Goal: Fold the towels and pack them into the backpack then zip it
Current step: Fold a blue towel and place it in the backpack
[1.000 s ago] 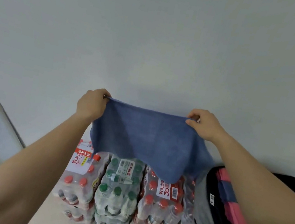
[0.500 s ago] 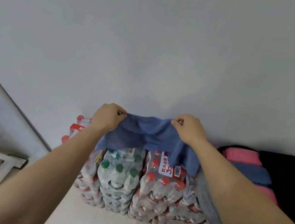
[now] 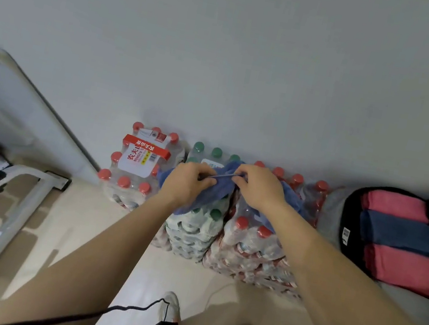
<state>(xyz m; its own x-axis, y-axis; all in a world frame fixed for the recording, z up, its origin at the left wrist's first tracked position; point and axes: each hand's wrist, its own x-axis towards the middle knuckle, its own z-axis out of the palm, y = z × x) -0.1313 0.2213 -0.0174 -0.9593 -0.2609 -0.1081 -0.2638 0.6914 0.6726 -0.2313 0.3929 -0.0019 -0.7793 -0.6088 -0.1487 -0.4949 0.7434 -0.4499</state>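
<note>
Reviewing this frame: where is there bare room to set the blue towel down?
Bare floor lies between the white frame and the bottle packs, and in front of the packs down to the shoes. Crowded: the left hand and right hand grip the blue towel over the middle packs, and three folded towels fill the backpack opening.

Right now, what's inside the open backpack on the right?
Inside the backpack lie three folded towels side by side: a pink towel, a blue towel and a second pink towel. Whatever lies beneath them is covered.
</note>
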